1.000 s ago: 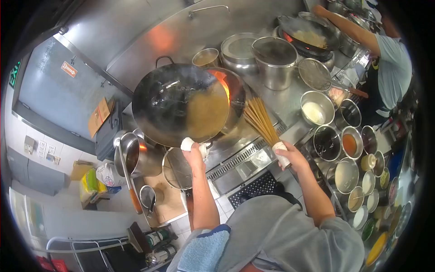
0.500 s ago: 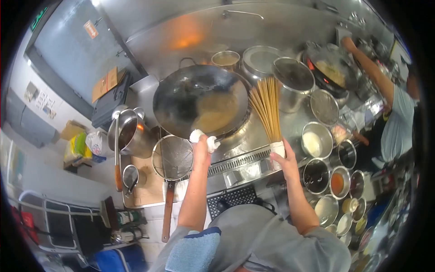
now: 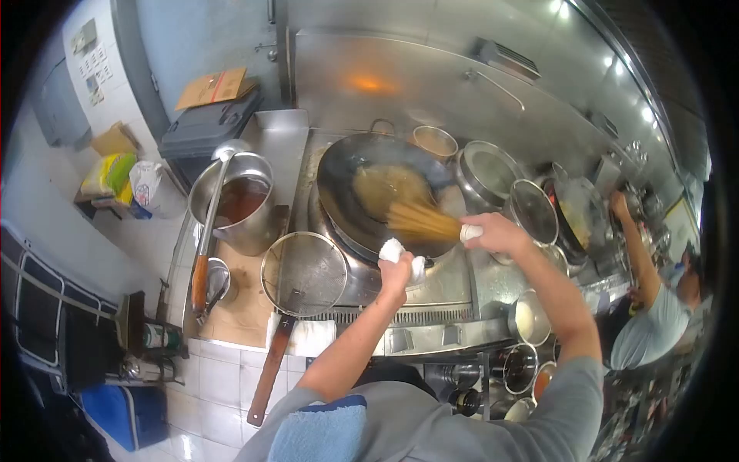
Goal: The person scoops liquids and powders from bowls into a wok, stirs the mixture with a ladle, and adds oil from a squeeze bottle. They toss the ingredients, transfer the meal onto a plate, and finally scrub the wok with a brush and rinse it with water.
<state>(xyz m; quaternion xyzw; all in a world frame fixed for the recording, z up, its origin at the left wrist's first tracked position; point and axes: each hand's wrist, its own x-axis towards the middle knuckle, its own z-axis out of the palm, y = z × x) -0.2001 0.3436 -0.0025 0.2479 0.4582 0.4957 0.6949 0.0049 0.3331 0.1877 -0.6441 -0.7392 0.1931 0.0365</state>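
Observation:
A large dark wok (image 3: 339, 173) sits on the stove with brownish liquid (image 3: 381, 185) in it. My left hand (image 3: 396, 279) is closed on a white cloth (image 3: 392, 250) at the wok's near edge. In my right hand (image 3: 496, 233) is the white-wrapped handle of a bamboo brush (image 3: 423, 221). The brush lies nearly level, its bristles reaching over the wok's right part and into the liquid's edge. Whether the bristle tips touch the wok's surface is hard to tell.
Left of the wok are a pot of reddish liquid (image 3: 246, 202) and a ladle (image 3: 209, 223). A round strainer (image 3: 305, 273) lies nearer me. Pots, bowls and a strainer (image 3: 533, 212) stand at the right. A co-worker (image 3: 654, 323) reaches across another wok (image 3: 566, 223).
The brush has gone from upright beside the wok to nearly level over it, moved by my right hand. My left hand still holds the cloth. The camera view has turned.

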